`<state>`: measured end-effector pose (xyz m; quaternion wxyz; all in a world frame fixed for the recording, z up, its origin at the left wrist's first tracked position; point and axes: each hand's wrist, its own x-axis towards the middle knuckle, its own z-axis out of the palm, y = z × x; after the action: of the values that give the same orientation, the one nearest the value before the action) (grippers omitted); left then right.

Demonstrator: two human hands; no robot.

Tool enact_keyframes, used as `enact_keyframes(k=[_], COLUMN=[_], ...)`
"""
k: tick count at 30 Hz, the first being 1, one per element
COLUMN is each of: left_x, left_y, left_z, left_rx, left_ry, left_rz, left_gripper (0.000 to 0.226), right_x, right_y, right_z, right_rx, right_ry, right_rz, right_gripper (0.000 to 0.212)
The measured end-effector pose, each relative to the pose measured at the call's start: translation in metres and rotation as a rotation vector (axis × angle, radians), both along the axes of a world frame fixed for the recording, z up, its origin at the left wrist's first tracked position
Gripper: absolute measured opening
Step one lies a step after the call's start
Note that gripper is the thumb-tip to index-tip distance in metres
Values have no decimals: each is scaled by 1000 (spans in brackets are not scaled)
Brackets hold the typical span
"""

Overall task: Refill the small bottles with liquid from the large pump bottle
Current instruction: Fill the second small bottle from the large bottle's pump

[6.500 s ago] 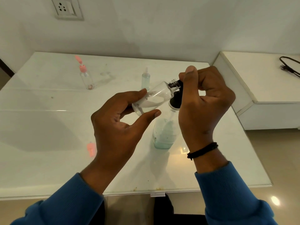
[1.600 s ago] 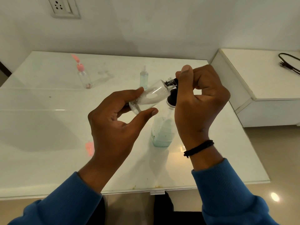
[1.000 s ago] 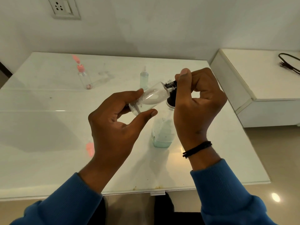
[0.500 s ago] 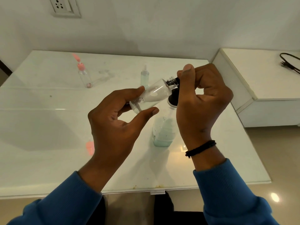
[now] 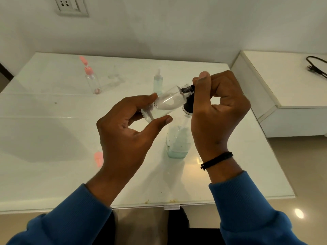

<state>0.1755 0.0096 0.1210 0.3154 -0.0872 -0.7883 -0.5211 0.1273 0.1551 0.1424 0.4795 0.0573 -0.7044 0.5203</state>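
My left hand (image 5: pixel 127 133) holds a small clear bottle (image 5: pixel 166 103) tilted, its open threaded neck pointing up to the right. The bottle holds some whitish liquid. My right hand (image 5: pixel 217 112) is curled round the black pump head (image 5: pixel 189 106) of the large pump bottle (image 5: pixel 177 142), which stands on the table with pale blue liquid at its bottom. The pump's nozzle sits at the small bottle's neck, mostly hidden by my thumb.
On the white glass table (image 5: pixel 53 174) stand a small bottle with an open pink flip cap (image 5: pixel 92 78) at the back left and a small clear spray bottle (image 5: pixel 158 81) at the back. A pink cap (image 5: pixel 98 159) lies near my left wrist. A white side cabinet (image 5: pixel 283 96) carries a black cable (image 5: pixel 316 67).
My right hand has moved slightly up and down on the pump head over the last seconds. The small bottle stays tilted at the nozzle, held the same way.
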Motion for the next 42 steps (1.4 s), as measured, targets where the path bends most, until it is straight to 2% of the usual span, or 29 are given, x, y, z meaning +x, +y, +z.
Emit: enact_keyframes(k=[42], left_x=[1], left_y=[3], left_z=[2], left_rx=[59], left_ry=[-37], left_rz=[-33], left_gripper=[40], right_x=[-3], right_y=[4], right_z=[3], right_rx=[45], right_ry=[4], right_rz=[-16], right_gripper=[35])
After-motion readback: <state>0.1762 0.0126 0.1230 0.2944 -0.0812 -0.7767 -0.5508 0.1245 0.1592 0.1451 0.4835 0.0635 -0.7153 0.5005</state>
